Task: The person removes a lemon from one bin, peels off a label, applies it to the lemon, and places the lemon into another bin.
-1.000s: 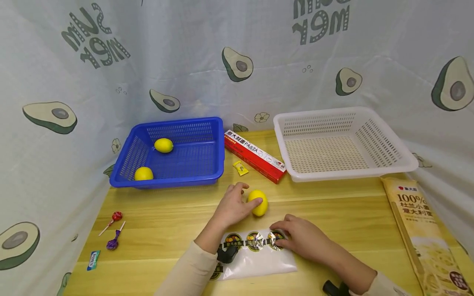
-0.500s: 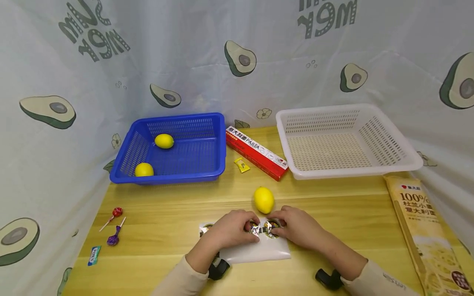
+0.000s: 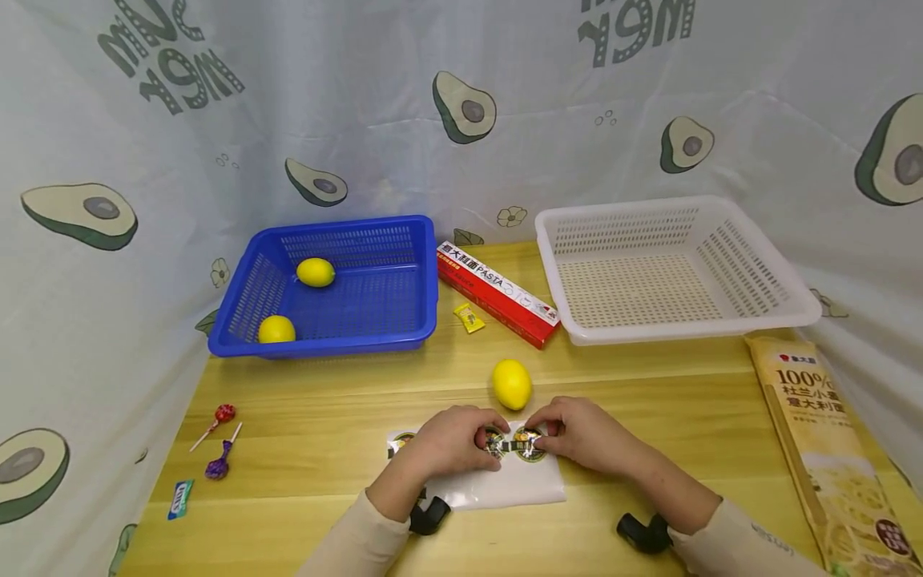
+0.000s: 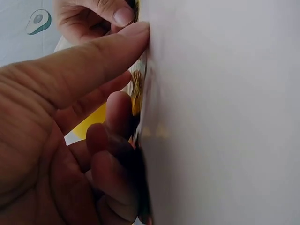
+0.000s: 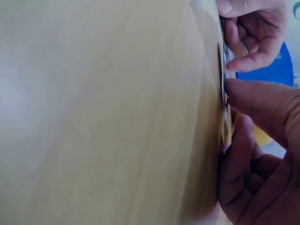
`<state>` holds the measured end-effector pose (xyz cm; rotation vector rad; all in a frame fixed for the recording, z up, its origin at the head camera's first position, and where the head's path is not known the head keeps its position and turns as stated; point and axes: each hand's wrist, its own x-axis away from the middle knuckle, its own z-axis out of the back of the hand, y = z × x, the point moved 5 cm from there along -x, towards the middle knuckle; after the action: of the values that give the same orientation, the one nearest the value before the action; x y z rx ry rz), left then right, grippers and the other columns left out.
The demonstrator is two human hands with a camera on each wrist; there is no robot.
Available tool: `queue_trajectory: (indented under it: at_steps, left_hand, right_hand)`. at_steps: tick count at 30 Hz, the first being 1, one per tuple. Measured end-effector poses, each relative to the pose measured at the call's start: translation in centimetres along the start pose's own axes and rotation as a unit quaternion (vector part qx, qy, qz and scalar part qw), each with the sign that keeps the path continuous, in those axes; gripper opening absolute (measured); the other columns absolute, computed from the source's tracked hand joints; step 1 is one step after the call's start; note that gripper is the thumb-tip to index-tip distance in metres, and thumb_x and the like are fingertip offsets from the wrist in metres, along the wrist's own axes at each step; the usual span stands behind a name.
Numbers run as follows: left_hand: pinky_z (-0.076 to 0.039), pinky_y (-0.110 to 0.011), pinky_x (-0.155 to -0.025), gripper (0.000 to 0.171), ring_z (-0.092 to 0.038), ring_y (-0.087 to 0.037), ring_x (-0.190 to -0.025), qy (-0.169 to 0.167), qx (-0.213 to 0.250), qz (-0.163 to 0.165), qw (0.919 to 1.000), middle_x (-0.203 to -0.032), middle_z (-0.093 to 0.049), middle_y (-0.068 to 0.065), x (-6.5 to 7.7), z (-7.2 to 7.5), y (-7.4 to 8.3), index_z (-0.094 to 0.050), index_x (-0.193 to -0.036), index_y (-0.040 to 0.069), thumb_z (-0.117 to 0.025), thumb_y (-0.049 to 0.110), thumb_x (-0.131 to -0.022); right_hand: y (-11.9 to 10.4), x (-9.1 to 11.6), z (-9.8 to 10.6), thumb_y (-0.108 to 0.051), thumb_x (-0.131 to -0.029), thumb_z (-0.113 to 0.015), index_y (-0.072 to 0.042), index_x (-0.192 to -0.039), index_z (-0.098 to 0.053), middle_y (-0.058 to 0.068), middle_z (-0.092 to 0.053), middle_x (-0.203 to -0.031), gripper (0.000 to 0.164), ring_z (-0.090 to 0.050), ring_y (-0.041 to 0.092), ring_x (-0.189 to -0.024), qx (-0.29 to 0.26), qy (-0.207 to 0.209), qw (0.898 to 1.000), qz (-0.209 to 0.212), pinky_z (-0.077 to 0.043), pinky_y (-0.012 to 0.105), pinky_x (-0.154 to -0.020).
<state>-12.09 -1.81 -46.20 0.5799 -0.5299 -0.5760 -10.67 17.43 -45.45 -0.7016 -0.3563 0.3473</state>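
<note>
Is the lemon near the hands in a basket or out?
Out: that lemon lies on the table, outside the blue basket and white basket.

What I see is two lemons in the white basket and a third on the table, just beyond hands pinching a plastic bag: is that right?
Wrong basket: the head view shows the two lemons in the blue basket, not the white basket. The third lemon does lie on the table, just beyond the left hand and right hand pinching the plastic bag.

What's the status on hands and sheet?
Left hand, right hand pinching far edge of printed plastic sheet. Labels partly covered. Loose lemon just beyond.
</note>
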Motion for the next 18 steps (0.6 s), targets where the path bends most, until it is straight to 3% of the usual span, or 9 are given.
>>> queue_trajectory:
  at_steps: [3, 8, 18]
  left_hand:
    - [-0.04, -0.019, -0.063, 0.042, -0.048, -0.001, -0.065, -0.004, -0.002, 0.0, 1.0, -0.075, -0.055, 0.014, -0.1, 0.03, -0.08, -0.07, -0.117, 0.028, -0.087, 0.026, -0.079]
    - [-0.039, -0.02, -0.061, 0.051, -0.048, -0.002, -0.066, 0.002, -0.014, 0.001, 0.9999, -0.075, -0.054, 0.013, -0.03, -0.06, 0.07, -0.068, -0.121, 0.027, -0.089, 0.033, -0.076]
    - [-0.039, -0.022, -0.06, 0.056, -0.049, -0.003, -0.065, 0.014, -0.02, 0.004, 0.9997, -0.073, -0.054, 0.014, -0.16, -0.39, 0.11, -0.066, -0.123, 0.029, -0.09, 0.035, -0.073]
  right_hand:
    - [-0.01, 0.18, 0.23, -0.022, -0.084, -0.084, -0.014, -0.108, -0.076, -0.007, -0.055, -0.077, 0.026, -0.046, 0.004, -0.069, -0.009, 0.003, 1.0, -0.006, -0.041, 0.02, -0.061]
    - [-0.14, 0.47, 0.4, -0.025, -0.081, -0.087, -0.012, -0.113, -0.074, -0.006, -0.053, -0.079, 0.037, -0.045, 0.005, -0.07, 0.022, 0.012, 1.0, -0.007, -0.039, 0.021, -0.062]
    - [-0.54, 0.37, 0.3, -0.023, -0.083, -0.085, -0.013, -0.109, -0.076, -0.009, -0.053, -0.076, 0.028, -0.044, 0.003, -0.068, 0.038, 0.013, 0.999, -0.001, -0.038, 0.02, -0.061]
